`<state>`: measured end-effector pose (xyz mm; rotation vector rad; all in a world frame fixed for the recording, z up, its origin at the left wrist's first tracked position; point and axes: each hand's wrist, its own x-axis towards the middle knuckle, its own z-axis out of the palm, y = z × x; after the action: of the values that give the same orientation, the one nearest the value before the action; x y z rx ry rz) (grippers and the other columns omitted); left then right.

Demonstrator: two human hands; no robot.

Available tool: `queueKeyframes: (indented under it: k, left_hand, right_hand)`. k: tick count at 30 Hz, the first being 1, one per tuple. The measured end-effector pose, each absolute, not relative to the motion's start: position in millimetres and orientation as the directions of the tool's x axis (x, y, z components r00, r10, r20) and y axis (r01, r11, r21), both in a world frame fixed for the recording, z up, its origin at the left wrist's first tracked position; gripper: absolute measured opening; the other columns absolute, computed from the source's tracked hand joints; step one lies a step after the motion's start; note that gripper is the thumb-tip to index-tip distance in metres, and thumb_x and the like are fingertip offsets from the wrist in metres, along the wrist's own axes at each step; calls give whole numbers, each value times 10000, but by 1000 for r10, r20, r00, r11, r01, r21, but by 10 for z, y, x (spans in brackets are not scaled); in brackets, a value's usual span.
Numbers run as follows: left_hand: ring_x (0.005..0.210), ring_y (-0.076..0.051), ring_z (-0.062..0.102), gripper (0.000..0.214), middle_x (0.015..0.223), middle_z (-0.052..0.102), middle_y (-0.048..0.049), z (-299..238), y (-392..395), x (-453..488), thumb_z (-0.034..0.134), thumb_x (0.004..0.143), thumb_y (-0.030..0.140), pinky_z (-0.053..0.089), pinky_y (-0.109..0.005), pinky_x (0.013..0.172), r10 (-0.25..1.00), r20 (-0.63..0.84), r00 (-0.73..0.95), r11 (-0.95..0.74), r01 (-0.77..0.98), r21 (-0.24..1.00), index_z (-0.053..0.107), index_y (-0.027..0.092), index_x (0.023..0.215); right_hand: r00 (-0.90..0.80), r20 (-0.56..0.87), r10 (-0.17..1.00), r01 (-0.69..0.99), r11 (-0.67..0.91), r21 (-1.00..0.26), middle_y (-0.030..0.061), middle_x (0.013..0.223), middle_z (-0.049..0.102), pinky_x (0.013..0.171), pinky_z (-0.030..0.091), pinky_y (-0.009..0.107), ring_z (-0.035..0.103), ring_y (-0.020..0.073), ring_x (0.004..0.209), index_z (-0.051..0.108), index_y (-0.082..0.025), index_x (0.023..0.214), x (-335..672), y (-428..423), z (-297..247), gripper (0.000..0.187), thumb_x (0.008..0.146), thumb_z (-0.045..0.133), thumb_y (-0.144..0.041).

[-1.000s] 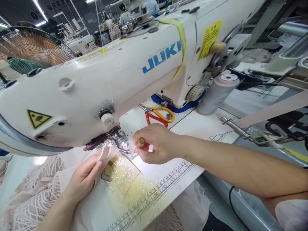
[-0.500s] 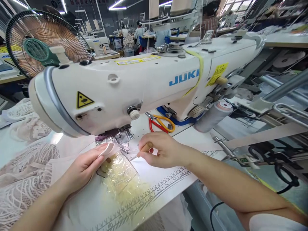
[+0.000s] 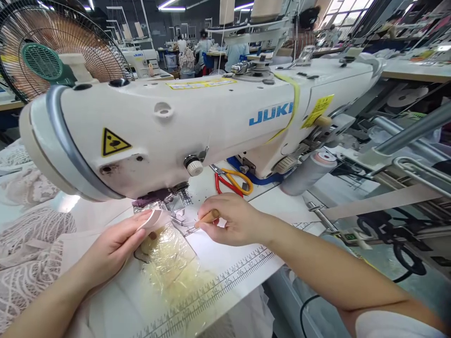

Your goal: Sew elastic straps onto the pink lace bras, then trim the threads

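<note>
Across the workroom: pinching left, clasping right at the sewing machine [image 3: 211,112]

Looking past a caged fan [image 3: 70,51] to people [image 3: 234,55] sitting under strip lights [image 3: 172,8], then settling on the white table [image 3: 211,251]. Pinching a pale fabric edge [image 3: 164,219] in the left grip [image 3: 118,244], pressing thumb and fingers together on it, right in front of the presser foot [image 3: 179,215]! Now over to the right grip [image 3: 234,220]: curling closely around a wooden handle [image 3: 210,216], pointing a thin tip [image 3: 186,222] toward the presser foot. Touching or just near? Unable to tell from this angle. Spotting red- and orange-handled scissors [image 3: 236,182] just behind the right grip, lying near the foot of the sewing machine, with a grey thread cone [image 3: 306,173] standing farther right. Glancing down: passing a yellowed, shiny film patch [image 3: 172,263] between the two grips, then following a printed ruler [image 3: 230,280] along the near edge. And far left, finding lace fabric [image 3: 35,253] lying heaped beside the forearm.
</note>
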<state>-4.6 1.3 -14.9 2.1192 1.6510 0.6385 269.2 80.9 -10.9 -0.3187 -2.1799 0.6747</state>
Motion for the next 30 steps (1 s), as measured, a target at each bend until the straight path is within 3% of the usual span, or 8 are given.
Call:
queueKeyframes:
  k: [4, 8, 11, 14, 16, 18, 30]
  left_hand:
    - [1146, -273, 606, 437, 1200, 673, -51, -150, 11, -55, 436, 873, 553, 457, -365, 1010, 971, 121, 207, -239, 805, 542, 750, 259, 951]
    - [1157, -275, 599, 450, 1222, 660, -36, -175, 13, -74, 429, 870, 568, 455, -371, 1014, 971, 116, 207, -236, 799, 554, 751, 271, 971]
    - [1171, -268, 589, 453, 1245, 647, -31, -183, 15, -68, 427, 877, 557, 438, -372, 1033, 968, 117, 223, -248, 774, 582, 724, 274, 1069]
    - [1186, -265, 578, 467, 1260, 638, -33, -190, 14, -56, 421, 882, 555, 416, -378, 1054, 966, 114, 232, -253, 752, 609, 704, 267, 1114]
    - [1205, -273, 562, 479, 1283, 619, -31, -204, 12, -56, 421, 876, 572, 411, -392, 1060, 967, 111, 229, -247, 740, 626, 702, 268, 1117]
    - [1223, -280, 545, 500, 1300, 604, -28, -225, 10, -62, 411, 869, 595, 409, -409, 1061, 968, 119, 219, -243, 726, 643, 695, 275, 1128]
    - [1237, -262, 533, 526, 1294, 616, -30, -350, 23, -88, 379, 880, 581, 384, -427, 1079, 959, 157, 237, -278, 674, 684, 648, 261, 1199]
  right_hand:
    - [-580, 690, 432, -103, 802, -589, -25, 610, 569, 512, 445, 220, 529, 108, 546, 489, -195, 739, 2753, 824, -33, 94, 819, 518, -155]
    - [-539, 772, 337, -202, 838, -506, 30, 714, 575, 662, 506, 315, 587, 172, 745, 476, -203, 747, 2878, 796, 144, 120, 835, 481, -122]
    - [-655, 651, 383, -14, 855, -518, 35, 740, 593, 663, 469, 288, 572, 161, 733, 545, -179, 868, 2886, 714, 205, 157, 845, 430, -75]
    - [-830, 332, 449, 275, 846, -457, 16, 732, 594, 552, 368, 254, 535, 152, 666, 637, -185, 870, 2735, 635, 125, 169, 836, 501, -91]
    - [-850, 95, 517, 453, 812, -369, 16, 775, 603, 502, 279, 255, 524, 156, 666, 686, -209, 838, 2584, 610, 35, 151, 830, 562, -123]
    - [-817, -32, 576, 560, 777, -288, 22, 806, 607, 487, 223, 261, 518, 160, 672, 712, -223, 856, 2445, 602, -43, 158, 838, 576, -146]
    - [-661, -88, 745, 750, 654, -94, 56, 821, 622, 495, 255, 272, 574, 181, 699, 678, -164, 755, 2156, 395, -111, 135, 841, 575, -151]
